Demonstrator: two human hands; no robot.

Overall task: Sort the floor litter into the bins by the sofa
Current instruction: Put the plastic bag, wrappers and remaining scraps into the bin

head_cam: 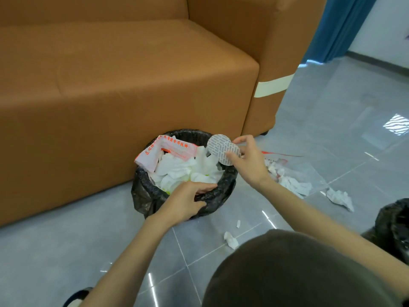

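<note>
Nearest me, on the glossy grey tiled floor (66, 251), lies a small tissue scrap (231, 240), with a tinier scrap (238, 223) just beyond it; neither has been picked up yet.

My left hand (188, 202) grips the near rim of the black-lined bin (223, 185), fingers curled over the liner and thumb outside. I judge this steadies the bin and keeps the liner from slipping. The bin stands on the floor against the sofa's front. It is heaped with white tissues (183, 169), and a pink-printed plastic bag (159, 154) is draped over its far left rim.

My right hand (247, 165) pinches a round white disc (223, 149) with a raised line pattern by its right edge. I hold it above the bin's far right rim, so that once let go it should land inside.

Right of the bin a clear zip bag (294, 173) with tissues in it lies flat on the floor, and a crumpled tissue (340, 197) sits near it. A second bin (394, 224), also black-lined, shows at the right edge of the view, well apart from the first.

Beyond is the orange-brown sofa (110, 85), with a pale tape strip (272, 85) round its arm. A blue curtain (338, 25) hangs in the room's far right corner, and window light glints on the tiles.
</note>
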